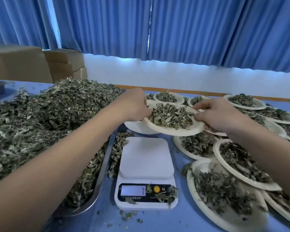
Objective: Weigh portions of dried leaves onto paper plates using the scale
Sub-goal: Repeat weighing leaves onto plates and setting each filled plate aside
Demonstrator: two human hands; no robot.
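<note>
Plate work, seen from the head camera: I hold a paper plate (174, 131) in the middle of the frame, just beyond the scale (146, 156) and clear of its bare white platform. My left hand (137, 106) pinches the plate's left rim with curled fingers. My right hand (216, 116) grips the right rim, thumb on top and fingers underneath. The portion (171, 116) of leaves sits heaped in the plate's centre, and the plate tilts a little toward me.

As I judge it, this is a weighed portion on its way to join the filled plates (216, 153) crowding the right side of the frame. It could equally be heading down onto the scale. Either way, I should level the plate first, since the near edge is low and dry leaves slide easily. I should grip the rim only, so my thumbs take nothing off the pile. An empty plate (136, 127) lies just under the held one at its left, and I must not drag it along.

Loose bits (164, 195) lie across the scale's front panel beside the display (132, 190), whose reading I cannot make out. The heap of dried leaves (49, 114) fills the left of the frame, spilling over a metal tray (99, 185) close beside the scale. I should keep stray leaves off the platform, or the next reading will be off.
</note>
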